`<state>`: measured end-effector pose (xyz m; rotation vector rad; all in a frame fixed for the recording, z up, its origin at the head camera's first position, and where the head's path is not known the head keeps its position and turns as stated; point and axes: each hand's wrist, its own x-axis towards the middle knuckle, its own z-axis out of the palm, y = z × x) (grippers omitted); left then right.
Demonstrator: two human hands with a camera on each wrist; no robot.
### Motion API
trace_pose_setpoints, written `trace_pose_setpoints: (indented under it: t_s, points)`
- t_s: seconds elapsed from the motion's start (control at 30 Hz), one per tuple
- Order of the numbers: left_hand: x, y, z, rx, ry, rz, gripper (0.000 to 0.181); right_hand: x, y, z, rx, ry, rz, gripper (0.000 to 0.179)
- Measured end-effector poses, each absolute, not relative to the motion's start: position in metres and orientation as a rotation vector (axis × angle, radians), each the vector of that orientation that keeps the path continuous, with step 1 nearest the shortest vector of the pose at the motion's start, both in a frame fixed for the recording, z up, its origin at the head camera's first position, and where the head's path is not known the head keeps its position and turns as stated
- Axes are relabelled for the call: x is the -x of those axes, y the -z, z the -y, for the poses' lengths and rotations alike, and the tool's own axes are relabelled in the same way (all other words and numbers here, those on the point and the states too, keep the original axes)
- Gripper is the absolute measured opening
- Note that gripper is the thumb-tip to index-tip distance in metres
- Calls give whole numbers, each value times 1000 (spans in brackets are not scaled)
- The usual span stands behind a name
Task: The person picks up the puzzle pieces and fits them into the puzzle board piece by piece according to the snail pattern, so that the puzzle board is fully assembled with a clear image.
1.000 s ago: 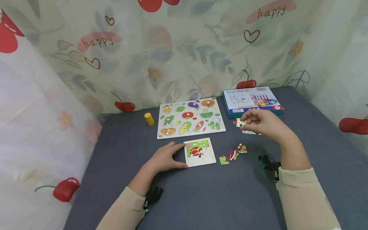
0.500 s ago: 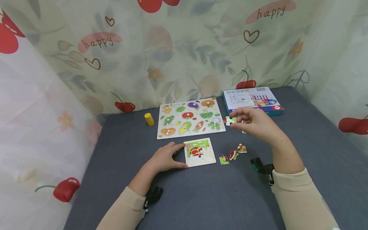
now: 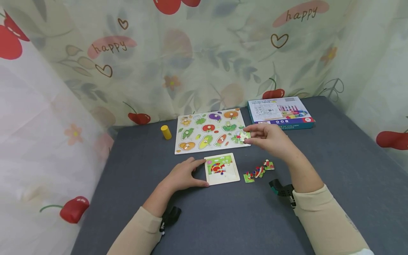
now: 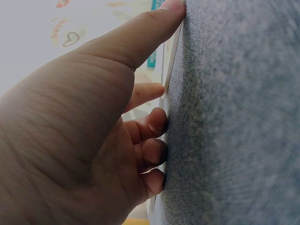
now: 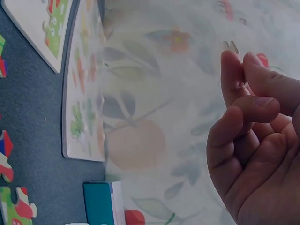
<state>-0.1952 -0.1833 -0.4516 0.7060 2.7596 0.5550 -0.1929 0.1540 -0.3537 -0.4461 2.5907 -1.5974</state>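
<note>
My left hand [image 3: 183, 174] rests on the table, thumb and index fingertip touching the left corners of a small square wooden jigsaw tray [image 3: 236, 173]. Its other fingers curl loosely against the tabletop in the left wrist view. Part of a red and green picture is laid inside the tray. Between thumb and index finger, my right hand [image 3: 271, 140] pinches a green and white jigsaw piece [image 3: 244, 136], raised in front of the vegetable board's right edge. In the right wrist view only a sliver of that piece shows. Several loose jigsaw pieces [image 3: 269, 165] lie right of the tray.
Behind the tray lies a vegetable peg board [image 3: 197, 141], with a yellow cylinder [image 3: 165, 132] to its left. A blue and white box [image 3: 280, 110] sits at the back right. A printed curtain [image 3: 204, 63] hangs along the back of the table.
My right hand has carried the jigsaw piece leftward from near the box to the vegetable board's right edge. The left hand and the tray have stayed put.
</note>
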Motion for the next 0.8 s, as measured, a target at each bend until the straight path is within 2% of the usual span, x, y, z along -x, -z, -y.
trace_pose_setpoints:
  t_s: [0.8]
  points:
    - [195,450,183,-708,-541,-2766,93,204,387,-125,466,1464,-2510,37]
